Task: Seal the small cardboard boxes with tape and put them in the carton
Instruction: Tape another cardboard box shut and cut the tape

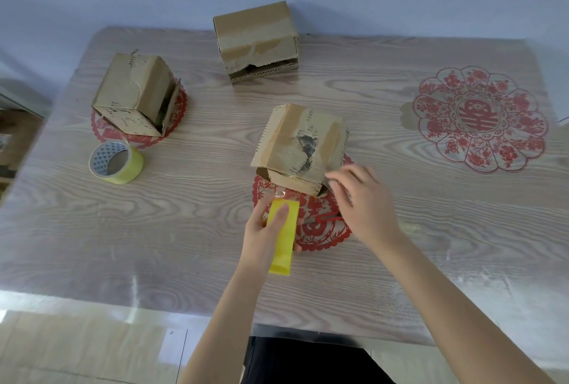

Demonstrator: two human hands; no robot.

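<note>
Tape strip (281, 249) looks limp, sticky; my left hand (261, 229) pinches its far end. Box (295, 137) at 12 o'clock looks crushable; my right hand (363, 202), fingers slack, sits beside its 5 o'clock corner.

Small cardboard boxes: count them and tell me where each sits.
3. Left box behind the tape roll; far box at the table's back edge; middle box nearest the person. More may lie off-frame.

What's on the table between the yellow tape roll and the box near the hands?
Nothing: in the head view, only bare tabletop lies between the tape roll and that box.
</note>
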